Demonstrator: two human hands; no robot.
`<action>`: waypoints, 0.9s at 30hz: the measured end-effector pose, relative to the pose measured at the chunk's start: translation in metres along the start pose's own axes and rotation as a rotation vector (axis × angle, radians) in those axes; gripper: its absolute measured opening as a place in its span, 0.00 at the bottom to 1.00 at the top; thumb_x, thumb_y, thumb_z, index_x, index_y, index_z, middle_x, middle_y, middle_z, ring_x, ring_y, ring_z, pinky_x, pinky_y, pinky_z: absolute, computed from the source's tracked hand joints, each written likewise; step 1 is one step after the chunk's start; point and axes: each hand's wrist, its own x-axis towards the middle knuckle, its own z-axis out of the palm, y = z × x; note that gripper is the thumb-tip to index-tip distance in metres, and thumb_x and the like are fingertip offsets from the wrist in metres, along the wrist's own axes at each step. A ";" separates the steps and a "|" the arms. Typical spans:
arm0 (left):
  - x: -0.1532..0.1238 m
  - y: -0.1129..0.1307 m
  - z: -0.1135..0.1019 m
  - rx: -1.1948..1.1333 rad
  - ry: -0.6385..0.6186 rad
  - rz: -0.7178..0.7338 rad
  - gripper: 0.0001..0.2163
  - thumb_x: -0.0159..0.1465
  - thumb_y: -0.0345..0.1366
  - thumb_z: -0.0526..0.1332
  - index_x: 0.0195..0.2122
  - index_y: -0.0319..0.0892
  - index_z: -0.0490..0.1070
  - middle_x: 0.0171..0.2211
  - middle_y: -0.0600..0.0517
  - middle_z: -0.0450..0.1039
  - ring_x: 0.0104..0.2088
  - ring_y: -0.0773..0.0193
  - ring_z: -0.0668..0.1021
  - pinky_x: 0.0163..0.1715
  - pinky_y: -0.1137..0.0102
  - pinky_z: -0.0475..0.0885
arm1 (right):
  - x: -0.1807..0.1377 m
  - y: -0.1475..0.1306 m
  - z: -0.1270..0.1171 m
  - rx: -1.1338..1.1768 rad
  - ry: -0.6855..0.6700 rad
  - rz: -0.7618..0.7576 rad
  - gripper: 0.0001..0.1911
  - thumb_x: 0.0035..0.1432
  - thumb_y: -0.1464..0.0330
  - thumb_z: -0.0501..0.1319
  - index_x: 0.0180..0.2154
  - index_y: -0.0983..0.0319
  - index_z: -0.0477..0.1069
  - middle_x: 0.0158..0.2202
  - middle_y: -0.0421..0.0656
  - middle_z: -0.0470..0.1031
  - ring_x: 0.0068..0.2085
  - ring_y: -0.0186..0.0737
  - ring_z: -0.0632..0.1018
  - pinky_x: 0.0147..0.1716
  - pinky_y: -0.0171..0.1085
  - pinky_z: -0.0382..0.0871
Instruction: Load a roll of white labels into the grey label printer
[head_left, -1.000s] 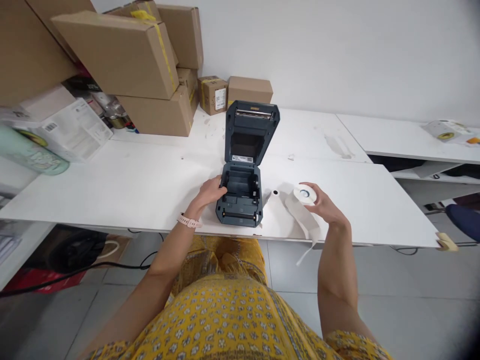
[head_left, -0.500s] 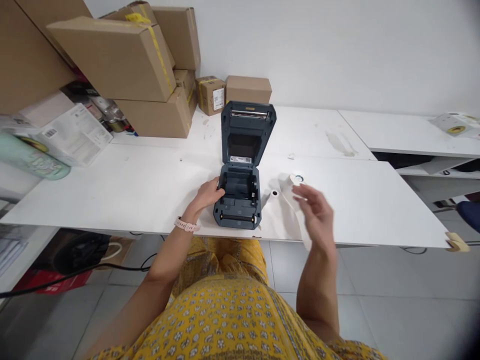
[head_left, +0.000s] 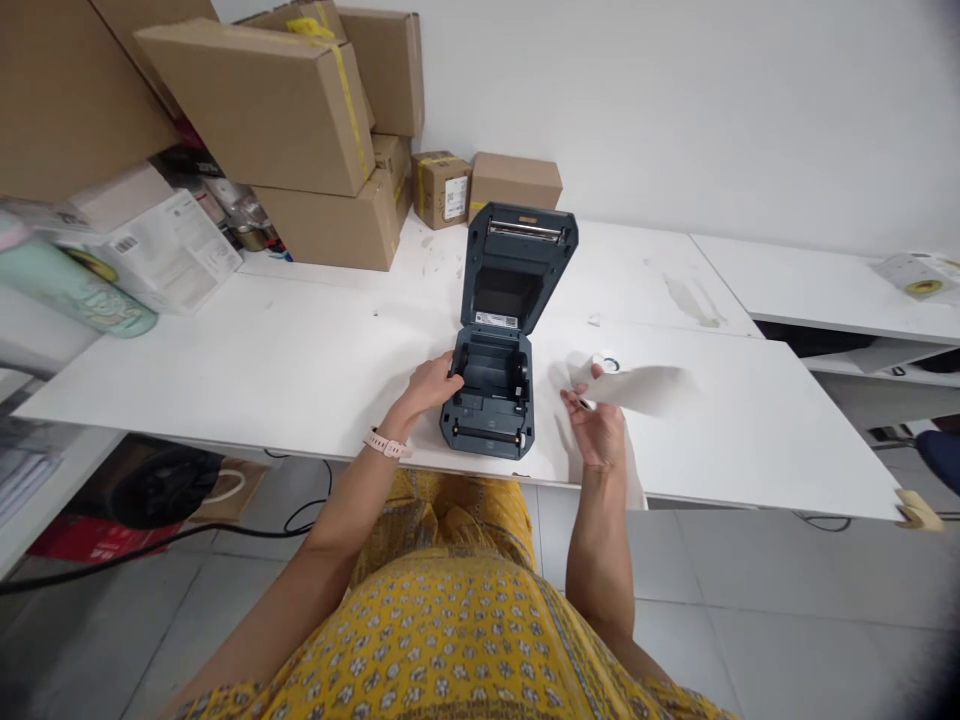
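A dark grey label printer (head_left: 491, 400) stands near the front edge of the white table (head_left: 285, 370), its lid (head_left: 517, 265) swung up and its paper bay bare. My left hand (head_left: 431, 385) rests on the printer's left side, fingers curled over the edge. My right hand (head_left: 596, 425) is just right of the printer, pinched on a strip of white paper (head_left: 645, 388) that streams out to the right, blurred. A white paper roll (head_left: 604, 365) lies on the table right behind that hand. More of the strip hangs over the table edge.
Cardboard boxes (head_left: 262, 100) are stacked at the back left, with two small boxes (head_left: 487, 185) behind the printer. A green bottle (head_left: 75, 290) and a white packet (head_left: 169, 250) sit on the left. A second white table (head_left: 825, 285) adjoins on the right.
My right hand set the paper roll down on the table, drew back toward the printer and took hold of the loose paper strip. My left hand stayed on the printer.
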 end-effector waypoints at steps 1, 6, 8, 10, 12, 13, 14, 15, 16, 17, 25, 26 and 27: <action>0.000 -0.001 0.001 -0.015 0.002 0.000 0.24 0.58 0.32 0.54 0.56 0.39 0.71 0.39 0.44 0.80 0.37 0.51 0.80 0.39 0.62 0.72 | -0.004 -0.014 0.003 0.041 -0.063 -0.013 0.32 0.57 0.42 0.59 0.57 0.52 0.68 0.33 0.40 0.75 0.35 0.42 0.79 0.47 0.49 0.77; 0.001 -0.007 0.006 -0.125 0.041 0.015 0.26 0.57 0.32 0.56 0.59 0.40 0.71 0.45 0.45 0.81 0.42 0.51 0.80 0.43 0.63 0.73 | -0.001 -0.066 0.047 -0.335 -0.710 -0.100 0.30 0.62 0.50 0.62 0.62 0.52 0.67 0.47 0.46 0.80 0.46 0.48 0.80 0.49 0.48 0.73; 0.000 -0.009 0.009 -0.180 0.068 0.019 0.26 0.57 0.32 0.57 0.59 0.42 0.71 0.47 0.45 0.81 0.44 0.52 0.80 0.44 0.64 0.73 | 0.010 -0.068 0.069 -0.670 -0.820 -0.217 0.27 0.66 0.54 0.58 0.64 0.53 0.65 0.53 0.47 0.79 0.52 0.50 0.78 0.55 0.50 0.68; -0.001 -0.010 0.012 -0.229 0.093 0.011 0.26 0.58 0.33 0.57 0.59 0.43 0.71 0.47 0.46 0.81 0.43 0.53 0.80 0.44 0.64 0.73 | 0.020 -0.060 0.084 -0.931 -0.826 -0.320 0.26 0.70 0.58 0.54 0.65 0.56 0.63 0.54 0.49 0.79 0.51 0.53 0.77 0.56 0.52 0.64; -0.003 -0.011 0.015 -0.254 0.107 -0.015 0.26 0.59 0.33 0.57 0.60 0.43 0.71 0.42 0.47 0.82 0.40 0.55 0.80 0.41 0.65 0.72 | 0.027 -0.050 0.091 -1.112 -0.844 -0.375 0.24 0.71 0.62 0.52 0.65 0.58 0.64 0.52 0.52 0.80 0.51 0.54 0.77 0.57 0.54 0.61; -0.003 -0.011 0.016 -0.259 0.109 -0.033 0.27 0.59 0.34 0.57 0.61 0.43 0.70 0.39 0.48 0.82 0.38 0.56 0.80 0.40 0.66 0.72 | 0.028 -0.045 0.091 -1.175 -0.860 -0.394 0.24 0.71 0.63 0.51 0.64 0.59 0.65 0.51 0.53 0.80 0.51 0.54 0.77 0.57 0.55 0.60; -0.004 -0.011 0.017 -0.260 0.111 -0.051 0.27 0.59 0.34 0.57 0.62 0.43 0.70 0.36 0.49 0.81 0.35 0.57 0.79 0.38 0.66 0.71 | 0.029 -0.041 0.091 -1.218 -0.877 -0.409 0.23 0.71 0.65 0.50 0.64 0.60 0.66 0.50 0.53 0.80 0.51 0.53 0.77 0.58 0.55 0.59; -0.004 -0.011 0.018 -0.257 0.112 -0.067 0.27 0.60 0.35 0.57 0.62 0.43 0.69 0.33 0.50 0.80 0.34 0.57 0.79 0.37 0.67 0.71 | 0.028 -0.038 0.090 -1.244 -0.886 -0.421 0.23 0.71 0.65 0.50 0.63 0.60 0.66 0.49 0.53 0.81 0.51 0.52 0.77 0.58 0.55 0.58; -0.005 -0.011 0.019 -0.249 0.117 -0.081 0.27 0.60 0.35 0.57 0.63 0.44 0.69 0.31 0.51 0.80 0.32 0.58 0.78 0.35 0.67 0.70 | 0.027 -0.035 0.089 -1.255 -0.885 -0.430 0.22 0.71 0.66 0.49 0.63 0.60 0.67 0.48 0.52 0.81 0.51 0.51 0.78 0.59 0.54 0.57; -0.006 -0.010 0.019 -0.236 0.126 -0.089 0.27 0.61 0.36 0.57 0.63 0.44 0.68 0.30 0.52 0.79 0.32 0.58 0.78 0.35 0.67 0.69 | 0.026 -0.033 0.088 -1.250 -0.878 -0.440 0.22 0.71 0.67 0.49 0.62 0.59 0.67 0.48 0.51 0.81 0.51 0.50 0.78 0.60 0.54 0.56; -0.011 -0.005 0.023 -0.141 0.236 -0.100 0.26 0.63 0.46 0.60 0.62 0.45 0.69 0.34 0.50 0.79 0.34 0.57 0.78 0.33 0.68 0.66 | 0.021 -0.029 0.091 -1.107 -0.836 -0.452 0.18 0.66 0.72 0.50 0.56 0.59 0.63 0.55 0.47 0.78 0.54 0.47 0.78 0.65 0.53 0.52; -0.011 -0.005 0.024 -0.141 0.240 -0.101 0.26 0.63 0.45 0.60 0.62 0.45 0.69 0.34 0.50 0.79 0.34 0.57 0.78 0.33 0.68 0.66 | 0.021 -0.029 0.092 -1.090 -0.829 -0.444 0.17 0.65 0.72 0.50 0.54 0.59 0.63 0.55 0.46 0.78 0.54 0.47 0.79 0.65 0.53 0.52; -0.011 -0.005 0.024 -0.142 0.242 -0.102 0.26 0.63 0.45 0.60 0.62 0.45 0.69 0.34 0.50 0.79 0.34 0.57 0.78 0.33 0.68 0.66 | 0.021 -0.030 0.092 -1.076 -0.823 -0.440 0.16 0.65 0.72 0.50 0.53 0.58 0.63 0.54 0.46 0.79 0.53 0.47 0.79 0.65 0.53 0.53</action>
